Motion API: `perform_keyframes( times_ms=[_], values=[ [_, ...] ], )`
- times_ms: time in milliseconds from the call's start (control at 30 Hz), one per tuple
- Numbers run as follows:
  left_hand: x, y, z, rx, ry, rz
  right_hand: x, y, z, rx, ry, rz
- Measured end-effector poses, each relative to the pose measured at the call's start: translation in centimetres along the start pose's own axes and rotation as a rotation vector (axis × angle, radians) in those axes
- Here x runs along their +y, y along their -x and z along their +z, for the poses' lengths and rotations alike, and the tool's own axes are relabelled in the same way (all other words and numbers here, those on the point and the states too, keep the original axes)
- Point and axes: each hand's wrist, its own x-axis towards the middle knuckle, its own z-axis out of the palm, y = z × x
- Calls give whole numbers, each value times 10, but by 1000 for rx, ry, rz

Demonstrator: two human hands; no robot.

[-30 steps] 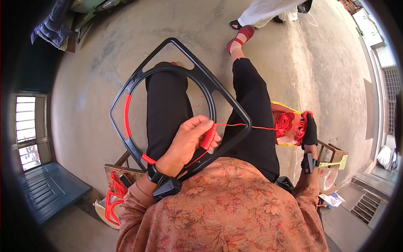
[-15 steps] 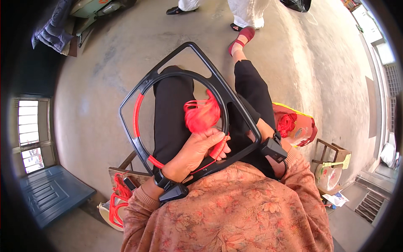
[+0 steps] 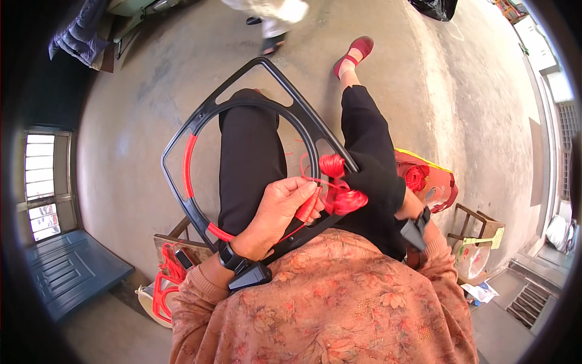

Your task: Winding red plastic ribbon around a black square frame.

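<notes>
A black frame [image 3: 311, 118], pointed at the top with a round ring inside, leans over my lap. Red cord [image 3: 189, 167] is wound around parts of the ring. My left hand [image 3: 279, 209] is closed on the ring's lower right, thumb pressed on the tight red windings. Just right of these fingers a loose bundle of red cord [image 3: 348, 201] hangs at the frame's edge, blurred, with strands looping to the ring. My right hand [image 3: 410, 205] shows only near its wrist, right of the bundle; its fingers are hidden against the dark trousers, so their hold cannot be seen.
A red bag [image 3: 442, 191] holding red cord stands at my right, beside a small wooden stool [image 3: 479, 227]. At my left are a wooden seat [image 3: 167, 242] with red cord and a red frame [image 3: 162, 297]. Another person's leg [image 3: 279, 18] is ahead.
The red cord bundle has swung from inside the ring to its right side. My right forearm has shifted slightly right and down. The other person has stepped left.
</notes>
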Motion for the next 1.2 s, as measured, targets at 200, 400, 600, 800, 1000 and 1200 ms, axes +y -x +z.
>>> perform_keyframes(
  times_ms=[200,400,600,800,1000,1200],
  values=[
    [5,1,1,4,59,-34,65,52,-31,469,-424,-61],
    [4,-2,-6,29,112,-35,173,115,-120,870,-868,-398],
    [0,-7,-9,6,159,-44,246,166,-181,983,-975,-187],
    [7,-7,-10,40,196,-17,152,108,-142,864,-823,-207],
    [2,-7,-12,-18,167,-47,28,15,-58,783,732,-249],
    [-2,-7,-6,-119,192,-166,-8,-70,5,755,-126,-433]
  ],
)
